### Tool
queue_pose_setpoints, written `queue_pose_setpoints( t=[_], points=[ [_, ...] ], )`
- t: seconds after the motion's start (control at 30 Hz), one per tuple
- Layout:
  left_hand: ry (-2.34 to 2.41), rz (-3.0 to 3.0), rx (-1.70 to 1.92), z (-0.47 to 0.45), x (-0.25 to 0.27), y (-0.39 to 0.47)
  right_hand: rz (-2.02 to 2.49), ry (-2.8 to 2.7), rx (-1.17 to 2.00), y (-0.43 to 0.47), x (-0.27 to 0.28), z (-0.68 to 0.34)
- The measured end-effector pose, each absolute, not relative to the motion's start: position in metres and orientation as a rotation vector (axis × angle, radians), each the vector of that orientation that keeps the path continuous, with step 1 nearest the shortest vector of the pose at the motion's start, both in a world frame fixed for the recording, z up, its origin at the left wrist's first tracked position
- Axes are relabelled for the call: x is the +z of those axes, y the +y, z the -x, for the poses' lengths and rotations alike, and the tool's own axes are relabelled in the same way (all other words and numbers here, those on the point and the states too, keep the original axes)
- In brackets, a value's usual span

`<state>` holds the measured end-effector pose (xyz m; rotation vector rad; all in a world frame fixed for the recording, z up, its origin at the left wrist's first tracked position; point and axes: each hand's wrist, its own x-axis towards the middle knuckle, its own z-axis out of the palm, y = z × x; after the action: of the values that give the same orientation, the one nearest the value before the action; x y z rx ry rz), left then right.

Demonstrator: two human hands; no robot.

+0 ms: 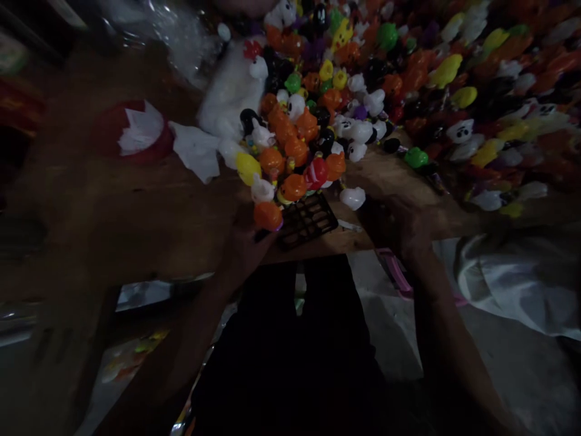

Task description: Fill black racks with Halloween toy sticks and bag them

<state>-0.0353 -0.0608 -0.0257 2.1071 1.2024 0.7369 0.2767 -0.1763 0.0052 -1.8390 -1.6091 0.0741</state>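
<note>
We seem to be handling glossy multicoloured plastic figures, the next move needing steadiness, left hand and right hand flanking the black plastic grid tray, grips unclear.

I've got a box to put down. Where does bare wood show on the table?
The table is barest left of the left hand, below the red round thing and white paper. A smaller patch lies beyond the right hand, between a white toy and a green toy. Crowded: the heaped toys across the far middle and right, up to the grid tray.
</note>
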Motion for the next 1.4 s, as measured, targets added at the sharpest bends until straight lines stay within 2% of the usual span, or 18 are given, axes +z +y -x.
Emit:
queue_pose_setpoints(
  t=[0.4,0.97,1.13,1.4],
  points=[
    [1.104,-1.995,0.85,0.017,-0.024,-0.06,1.635,-1.195,0.345,-0.166,-0.001,-0.158],
    [1.149,-2.237,0.877,0.019,-0.011,-0.066,1.668,-1.256,0.188,-0.135,-0.022,-0.145],
    [1.173,-2.244,0.787,0.018,-0.013,-0.065,1.596,-1.42,-0.002,-0.135,-0.034,-0.147],
    [1.119,-2.211,1.019,0.01,-0.015,-0.073,1.517,-1.548,-0.132,-0.129,-0.031,-0.151]
  ],
)
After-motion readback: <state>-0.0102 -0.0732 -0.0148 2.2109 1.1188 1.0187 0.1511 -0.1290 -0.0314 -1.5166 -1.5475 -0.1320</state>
